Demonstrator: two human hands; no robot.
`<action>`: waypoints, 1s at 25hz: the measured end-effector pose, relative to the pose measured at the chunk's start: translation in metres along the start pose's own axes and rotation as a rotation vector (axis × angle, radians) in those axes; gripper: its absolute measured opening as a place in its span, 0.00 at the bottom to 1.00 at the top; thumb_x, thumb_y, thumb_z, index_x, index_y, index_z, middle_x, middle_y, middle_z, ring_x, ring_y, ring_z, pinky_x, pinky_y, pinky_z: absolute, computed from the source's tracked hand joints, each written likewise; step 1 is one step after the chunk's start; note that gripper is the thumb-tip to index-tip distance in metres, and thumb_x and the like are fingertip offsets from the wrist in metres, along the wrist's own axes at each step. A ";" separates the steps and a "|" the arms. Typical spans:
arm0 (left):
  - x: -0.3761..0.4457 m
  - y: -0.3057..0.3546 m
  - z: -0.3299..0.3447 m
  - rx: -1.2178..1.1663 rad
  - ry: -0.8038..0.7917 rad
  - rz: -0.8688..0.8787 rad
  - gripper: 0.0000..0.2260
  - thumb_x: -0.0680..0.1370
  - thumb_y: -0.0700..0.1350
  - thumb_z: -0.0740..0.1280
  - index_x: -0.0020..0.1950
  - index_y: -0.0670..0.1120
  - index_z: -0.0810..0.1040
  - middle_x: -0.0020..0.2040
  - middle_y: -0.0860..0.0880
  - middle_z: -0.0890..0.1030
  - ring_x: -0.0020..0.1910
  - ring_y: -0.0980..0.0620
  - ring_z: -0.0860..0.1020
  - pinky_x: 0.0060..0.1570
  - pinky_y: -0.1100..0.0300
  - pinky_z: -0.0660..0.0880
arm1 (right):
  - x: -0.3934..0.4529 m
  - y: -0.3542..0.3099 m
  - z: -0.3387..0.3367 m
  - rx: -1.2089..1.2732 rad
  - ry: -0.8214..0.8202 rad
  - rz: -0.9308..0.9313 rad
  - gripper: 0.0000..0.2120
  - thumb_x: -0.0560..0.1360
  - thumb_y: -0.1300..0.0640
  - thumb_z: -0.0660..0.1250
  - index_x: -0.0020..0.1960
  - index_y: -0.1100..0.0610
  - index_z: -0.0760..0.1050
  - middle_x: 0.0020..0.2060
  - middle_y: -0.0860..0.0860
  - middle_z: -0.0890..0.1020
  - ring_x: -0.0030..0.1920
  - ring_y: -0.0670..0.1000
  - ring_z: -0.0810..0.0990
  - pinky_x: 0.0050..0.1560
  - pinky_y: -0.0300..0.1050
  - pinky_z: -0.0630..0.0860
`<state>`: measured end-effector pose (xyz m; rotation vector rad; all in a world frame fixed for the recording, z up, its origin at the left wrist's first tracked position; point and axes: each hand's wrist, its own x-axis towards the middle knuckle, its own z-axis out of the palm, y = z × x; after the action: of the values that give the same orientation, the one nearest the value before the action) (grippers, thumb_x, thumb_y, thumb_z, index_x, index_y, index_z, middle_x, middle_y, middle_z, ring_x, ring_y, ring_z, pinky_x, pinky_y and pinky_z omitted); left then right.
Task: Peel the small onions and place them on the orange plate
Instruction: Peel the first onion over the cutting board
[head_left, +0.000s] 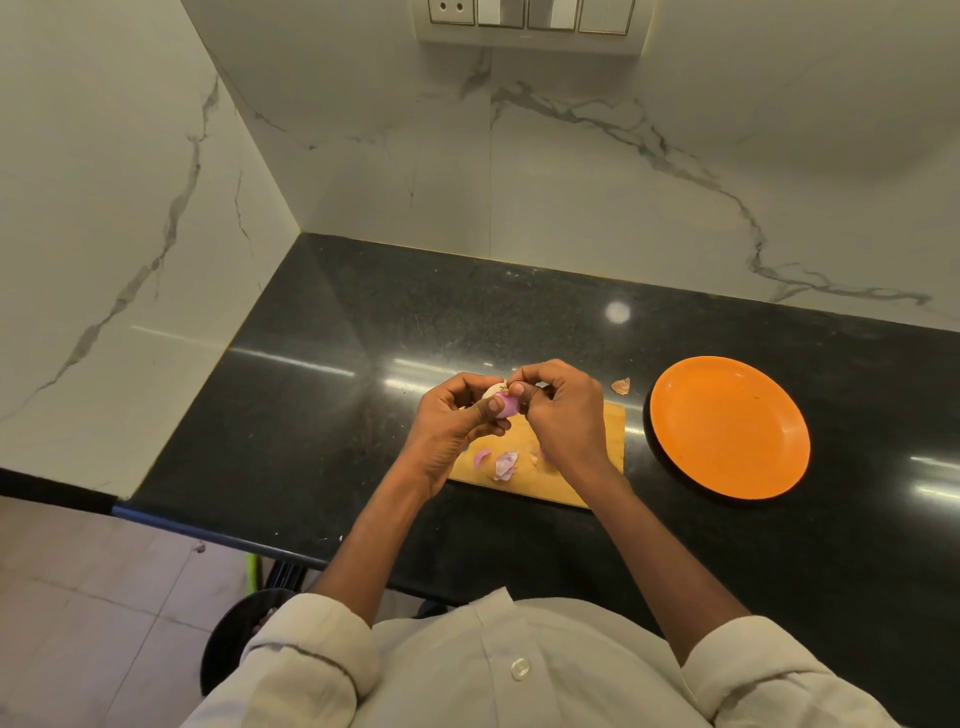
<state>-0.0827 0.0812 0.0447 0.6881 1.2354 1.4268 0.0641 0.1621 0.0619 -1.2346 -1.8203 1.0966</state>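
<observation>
We note a black counter (363, 322), polished and speckled, set into a corner between two walls. On it near its front edge lies a board (613, 431). Just right of the board sits a plate (727, 431). One peel (621, 385) lies on the counter between them, behind the board's far right corner.

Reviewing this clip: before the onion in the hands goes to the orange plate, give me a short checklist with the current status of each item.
1. Small onion held securely by left hand: ok.
2. Right hand pinching at the onion's top: ok.
3. Onion fully peeled: cannot tell, fingers cover much of it.
4. Orange plate free to receive it: ok, nothing on it.
5. Peels kept off the plate, on the cutting board: ok; one scrap lies on the counter beside the plate.
</observation>
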 end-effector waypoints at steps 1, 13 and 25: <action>0.000 0.000 0.001 -0.007 0.005 -0.005 0.20 0.74 0.43 0.76 0.63 0.36 0.80 0.57 0.33 0.84 0.49 0.40 0.84 0.48 0.54 0.84 | -0.001 -0.001 0.001 -0.043 0.007 -0.014 0.09 0.76 0.67 0.73 0.46 0.53 0.86 0.43 0.46 0.85 0.46 0.45 0.83 0.46 0.52 0.84; -0.003 0.007 -0.003 -0.006 0.041 0.002 0.18 0.75 0.40 0.76 0.63 0.36 0.80 0.57 0.35 0.84 0.51 0.36 0.85 0.51 0.49 0.84 | -0.003 -0.005 -0.017 0.087 -0.130 -0.025 0.07 0.75 0.56 0.79 0.52 0.50 0.88 0.46 0.44 0.87 0.48 0.45 0.86 0.49 0.45 0.85; -0.004 0.008 0.004 0.050 0.086 0.042 0.17 0.73 0.38 0.79 0.59 0.40 0.79 0.54 0.44 0.85 0.59 0.34 0.83 0.57 0.40 0.83 | -0.005 -0.007 0.002 0.012 -0.005 0.052 0.02 0.77 0.58 0.74 0.45 0.55 0.84 0.41 0.47 0.84 0.42 0.45 0.83 0.41 0.36 0.80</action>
<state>-0.0809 0.0797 0.0544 0.6964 1.3342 1.4770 0.0614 0.1553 0.0676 -1.2804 -1.7921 1.1385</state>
